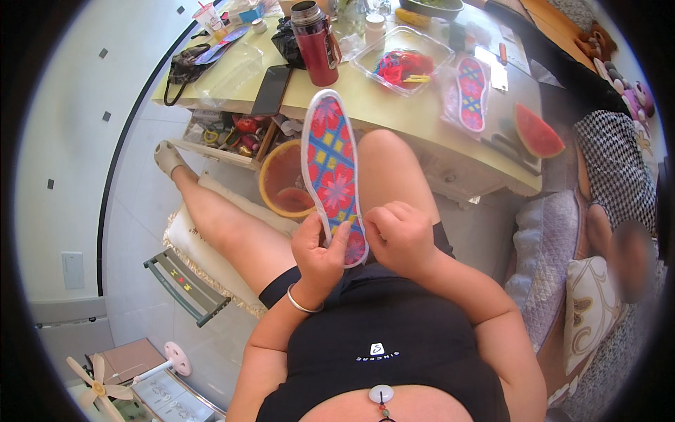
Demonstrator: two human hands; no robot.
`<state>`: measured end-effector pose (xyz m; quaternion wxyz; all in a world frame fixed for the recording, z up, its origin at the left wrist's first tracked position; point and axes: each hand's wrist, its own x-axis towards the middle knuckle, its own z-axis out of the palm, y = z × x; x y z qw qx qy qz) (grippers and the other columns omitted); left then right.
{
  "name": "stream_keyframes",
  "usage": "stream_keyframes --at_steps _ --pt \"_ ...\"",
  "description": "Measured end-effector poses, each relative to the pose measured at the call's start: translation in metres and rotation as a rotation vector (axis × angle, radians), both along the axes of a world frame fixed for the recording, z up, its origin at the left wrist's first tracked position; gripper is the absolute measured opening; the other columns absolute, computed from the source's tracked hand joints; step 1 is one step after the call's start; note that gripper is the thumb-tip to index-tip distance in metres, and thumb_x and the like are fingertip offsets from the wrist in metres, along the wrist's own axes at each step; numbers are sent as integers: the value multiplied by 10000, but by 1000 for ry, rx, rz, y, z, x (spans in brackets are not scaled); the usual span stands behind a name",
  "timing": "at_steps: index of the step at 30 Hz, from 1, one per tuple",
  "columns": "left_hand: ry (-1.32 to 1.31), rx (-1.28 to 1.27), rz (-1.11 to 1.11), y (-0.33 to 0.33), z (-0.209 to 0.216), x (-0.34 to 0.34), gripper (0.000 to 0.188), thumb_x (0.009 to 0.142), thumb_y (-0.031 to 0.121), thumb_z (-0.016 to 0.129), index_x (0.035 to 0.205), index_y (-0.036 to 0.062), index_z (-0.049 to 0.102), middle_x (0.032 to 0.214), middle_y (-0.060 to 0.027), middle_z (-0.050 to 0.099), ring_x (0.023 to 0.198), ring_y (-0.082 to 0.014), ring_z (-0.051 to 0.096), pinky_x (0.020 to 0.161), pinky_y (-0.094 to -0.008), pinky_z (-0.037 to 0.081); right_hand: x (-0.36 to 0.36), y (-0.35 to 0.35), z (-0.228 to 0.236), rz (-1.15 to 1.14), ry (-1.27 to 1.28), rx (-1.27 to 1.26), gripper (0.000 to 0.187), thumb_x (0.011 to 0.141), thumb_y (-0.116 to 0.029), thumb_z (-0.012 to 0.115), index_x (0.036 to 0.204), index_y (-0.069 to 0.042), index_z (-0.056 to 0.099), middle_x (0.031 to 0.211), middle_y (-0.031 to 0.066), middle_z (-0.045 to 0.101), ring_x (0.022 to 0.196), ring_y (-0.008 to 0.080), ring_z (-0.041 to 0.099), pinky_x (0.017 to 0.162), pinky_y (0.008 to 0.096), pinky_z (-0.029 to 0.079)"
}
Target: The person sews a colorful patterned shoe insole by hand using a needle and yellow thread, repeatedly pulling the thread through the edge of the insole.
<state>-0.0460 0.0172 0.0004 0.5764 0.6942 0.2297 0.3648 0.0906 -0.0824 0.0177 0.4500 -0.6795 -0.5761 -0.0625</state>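
Note:
An embroidered insole [330, 158] stands nearly upright over my lap, white-edged with red flowers and blue and yellow bands. My left hand [318, 254] grips its lower end, thumb on the patterned face and fingers behind. At the insole's lower right edge, my right hand [402, 238] is closed in a pinch. Whatever lies between those fingertips is too small or hidden to make out. A similar insole [471, 95] lies on the table in clear plastic. Near it, a clear plastic box [362, 62] holds bundles of coloured thread [404, 68].
On the table [380, 105] are a red thermos [314, 49], a phone [271, 91] and a watermelon slice [538, 132]. Below are an open, filled drawer [218, 151] and a bucket [271, 184]. A folding stool [186, 285] stands left; another person [615, 162] is at right.

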Motion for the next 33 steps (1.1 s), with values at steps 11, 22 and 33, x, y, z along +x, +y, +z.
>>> stream_keyframes --at_steps 11,22,33 --pt "-268 -543 -243 14 4 1 310 918 -49 576 1228 -28 572 1159 -97 659 1049 -166 635 924 -308 512 25 1 0 278 1650 -364 116 867 -137 725 842 -26 703 785 -3 641 653 77 505 594 211 396" --pt "-312 -680 -295 8 -1 1 362 917 -21 596 1274 -31 532 1205 -123 648 1078 -198 642 961 -343 501 33 16 -23 248 2091 143 72 947 -132 606 991 -75 607 959 64 659 783 137 611 646 255 507" --pt "-571 -1143 -463 47 0 -5 178 959 156 550 999 -3 481 813 -82 475 602 -171 498 497 -286 461 125 -42 12 -243 1348 821 135 988 -144 569 1030 -22 611 750 10 525 580 63 430 497 216 365"
